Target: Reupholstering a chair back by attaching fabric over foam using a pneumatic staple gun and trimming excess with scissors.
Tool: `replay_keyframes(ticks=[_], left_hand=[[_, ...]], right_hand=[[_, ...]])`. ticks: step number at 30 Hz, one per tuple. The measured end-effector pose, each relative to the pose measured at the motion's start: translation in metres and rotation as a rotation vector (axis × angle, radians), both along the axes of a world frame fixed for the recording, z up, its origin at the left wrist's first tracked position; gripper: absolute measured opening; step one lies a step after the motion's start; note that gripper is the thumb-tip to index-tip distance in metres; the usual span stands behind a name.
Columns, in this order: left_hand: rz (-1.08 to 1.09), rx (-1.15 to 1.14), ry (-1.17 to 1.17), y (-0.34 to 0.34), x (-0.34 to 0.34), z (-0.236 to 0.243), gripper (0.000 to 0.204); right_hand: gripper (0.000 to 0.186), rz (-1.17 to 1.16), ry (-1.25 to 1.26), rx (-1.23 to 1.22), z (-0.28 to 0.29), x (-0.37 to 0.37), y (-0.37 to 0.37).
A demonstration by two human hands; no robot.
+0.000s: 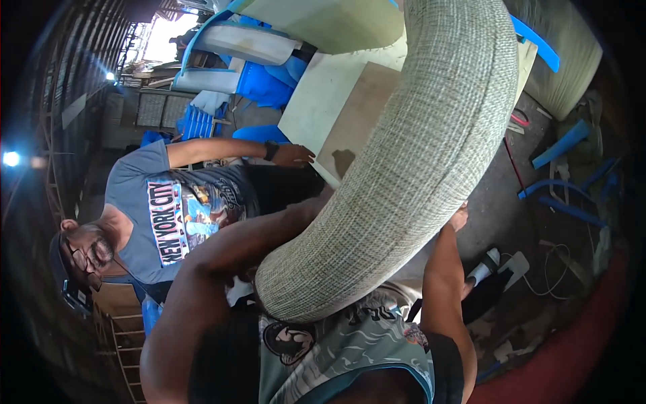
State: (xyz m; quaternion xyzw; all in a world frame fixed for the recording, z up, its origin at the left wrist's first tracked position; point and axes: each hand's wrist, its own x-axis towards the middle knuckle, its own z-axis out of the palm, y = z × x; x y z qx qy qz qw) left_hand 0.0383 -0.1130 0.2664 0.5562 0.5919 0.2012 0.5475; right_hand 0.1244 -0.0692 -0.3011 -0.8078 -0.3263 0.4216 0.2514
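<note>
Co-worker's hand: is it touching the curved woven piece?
Apart. The head view shows brown board in the gap between the co-worker's hand and the curved woven piece.

- Head-worn fisheye, left of pair; looks down, wide field.
- Curved, padded, grey woven-fabric piece (410,175) sits very near, crosses centre of view.

Cushion (434,145), flecked grey-beige, perhaps greenish

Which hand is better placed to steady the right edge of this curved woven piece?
Likely the right hand: it shows partly, at that edge of the woven piece. The left forearm runs behind the piece, so the left hand is hidden.
</note>
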Motion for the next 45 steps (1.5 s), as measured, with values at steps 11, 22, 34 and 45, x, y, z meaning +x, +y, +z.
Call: replay_keyframes(ticks=[11,22,34,45], left_hand=[[-0.209,0.234,0.282,-0.027,0.011,0.021,0.076],[-0.813,0.372,1.250,0.005,0.067,0.049,0.047],[-0.593,0.382,1.536,0.037,0.092,0.016,0.039],[-0.430,0.688,1.525,0.047,0.079,0.000,0.042]], right_hand=[[0.066,-0.023,-0.017,-0.178,-0.014,0.000,0.011],[0.059,0.055,0.017,-0.187,-0.004,-0.010,0.026],[0.058,0.039,0.063,-0.186,0.011,-0.019,0.032],[0.040,0.475,-0.178,0.306,0.123,0.127,0.100]])
